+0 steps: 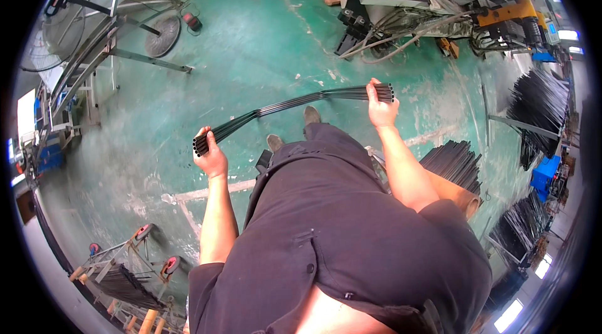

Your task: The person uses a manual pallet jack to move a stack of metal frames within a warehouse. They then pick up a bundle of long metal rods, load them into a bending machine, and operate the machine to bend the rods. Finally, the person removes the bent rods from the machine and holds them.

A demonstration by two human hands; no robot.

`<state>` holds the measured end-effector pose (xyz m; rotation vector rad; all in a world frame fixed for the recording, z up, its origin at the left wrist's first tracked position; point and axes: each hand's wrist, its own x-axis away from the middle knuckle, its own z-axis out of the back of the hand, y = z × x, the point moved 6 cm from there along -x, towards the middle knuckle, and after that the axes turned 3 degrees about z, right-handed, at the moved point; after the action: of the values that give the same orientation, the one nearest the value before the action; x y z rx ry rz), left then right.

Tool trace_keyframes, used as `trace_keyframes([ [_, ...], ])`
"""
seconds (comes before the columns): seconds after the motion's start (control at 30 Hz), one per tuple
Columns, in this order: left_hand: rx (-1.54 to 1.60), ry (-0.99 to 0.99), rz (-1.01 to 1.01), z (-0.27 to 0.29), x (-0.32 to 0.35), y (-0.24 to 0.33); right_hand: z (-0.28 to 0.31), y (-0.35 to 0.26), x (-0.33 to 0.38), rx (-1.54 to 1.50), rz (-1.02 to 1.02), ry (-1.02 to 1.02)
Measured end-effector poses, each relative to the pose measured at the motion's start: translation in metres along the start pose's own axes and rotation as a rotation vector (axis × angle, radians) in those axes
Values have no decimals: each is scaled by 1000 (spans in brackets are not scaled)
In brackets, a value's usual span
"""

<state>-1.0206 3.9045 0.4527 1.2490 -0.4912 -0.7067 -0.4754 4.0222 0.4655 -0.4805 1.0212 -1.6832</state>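
A bundle of thin black tubes (pixel 282 106) with open round ends stretches across in front of me, above the floor. The bundle bends at two places, near its middle. My left hand (pixel 211 155) is closed round its left end, the thumb on the near side. Farther right and a little higher in the picture, my right hand (pixel 382 108) grips the other end, where several hollow tube mouths show just past the fingers. Both arms reach forward, and my shoes show beneath the bundle.
A machine with hoses (pixel 401 27) stands at the far right. Black rods (pixel 451 165) lie on a stand by my right arm, and racks of more rods (pixel 539 105) line the right side. At the left are a metal frame (pixel 113 39), a fan and a wheeled cart (pixel 128 259).
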Motion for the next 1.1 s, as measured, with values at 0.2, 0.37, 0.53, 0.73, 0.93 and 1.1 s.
trace_keyframes([
  [0.2, 46, 32, 20, -1, 7, -3, 49, -72, -14, 141, 247, 30],
  [0.37, 45, 25, 46, -4, 9, 1, 62, -94, -35, 316, 226, -112],
  [0.53, 61, 44, 54, -1, 12, -3, 57, -111, -63, 445, 147, -279],
  [0.73, 78, 39, 56, -9, 13, 1, 51, -120, -92, 573, 123, -390],
  [0.93, 73, 46, 49, -12, 13, -5, 46, -127, -113, 646, 68, -493],
  [1.1, 74, 51, 49, -9, 16, -7, 34, -145, -124, 715, 96, -576],
])
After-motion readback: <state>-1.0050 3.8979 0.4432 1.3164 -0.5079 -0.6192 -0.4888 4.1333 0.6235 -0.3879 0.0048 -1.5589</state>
